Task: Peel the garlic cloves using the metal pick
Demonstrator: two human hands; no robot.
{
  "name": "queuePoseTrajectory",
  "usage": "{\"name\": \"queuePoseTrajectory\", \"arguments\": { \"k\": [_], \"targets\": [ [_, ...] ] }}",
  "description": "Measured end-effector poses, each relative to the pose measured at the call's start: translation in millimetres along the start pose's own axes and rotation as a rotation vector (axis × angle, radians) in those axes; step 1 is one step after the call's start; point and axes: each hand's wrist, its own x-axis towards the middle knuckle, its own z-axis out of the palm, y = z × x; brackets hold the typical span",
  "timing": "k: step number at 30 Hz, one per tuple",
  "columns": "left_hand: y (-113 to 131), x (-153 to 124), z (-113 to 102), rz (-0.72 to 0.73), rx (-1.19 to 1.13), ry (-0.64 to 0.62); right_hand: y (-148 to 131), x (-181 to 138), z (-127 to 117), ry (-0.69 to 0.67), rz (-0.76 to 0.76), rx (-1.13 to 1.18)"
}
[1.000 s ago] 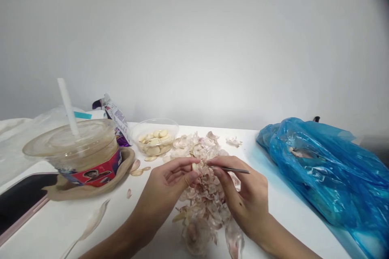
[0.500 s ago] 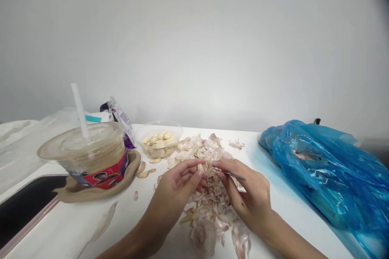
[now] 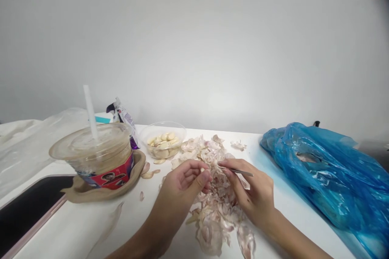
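Cream clove (image 3: 202,169) in left grip (image 3: 181,188), between thumb and forefinger

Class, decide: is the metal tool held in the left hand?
No: the right hand holds the metal tool, while the left hand holds a pale clove.

A white table (image 3: 179,245) carries garlic skins (image 3: 220,196), bowl (image 3: 163,153) and bag (image 3: 322,178).

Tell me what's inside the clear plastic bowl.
Pale, apparently peeled garlic cloves lie heaped in the clear plastic bowl. The top ones and some against the near wall show; those buried deeper are covered, so their number can't be told.
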Motion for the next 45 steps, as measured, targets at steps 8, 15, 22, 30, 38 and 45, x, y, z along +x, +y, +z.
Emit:
{"name": "queuePoseTrajectory", "arguments": {
  "k": [8, 15, 22, 30, 38, 45],
  "targets": [
    [7, -2, 0, -0.004, -0.013, 0.064, 2, 2, 0, 0.055, 0.113, 0.010],
    [5, -1, -1, -0.006, 0.020, 0.041, 3, 2, 2, 0.063, 0.137, 0.022],
    [5, -1, 0, -0.006, 0.030, 0.056, 3, 3, 2, 0.034, 0.128, 0.051],
    [6, 2, 1, 0.002, 0.063, 0.042, -3, 5, 2, -0.125, 0.072, 0.116],
    [2, 4, 0, -0.017, 0.107, 0.015, -4, 5, 0, -0.173, 0.037, 0.125],
    [-1, 6, 1, 0.007, 0.132, 0.026, -6, 8, -2, -0.154, 0.036, 0.142]
  ]
}}
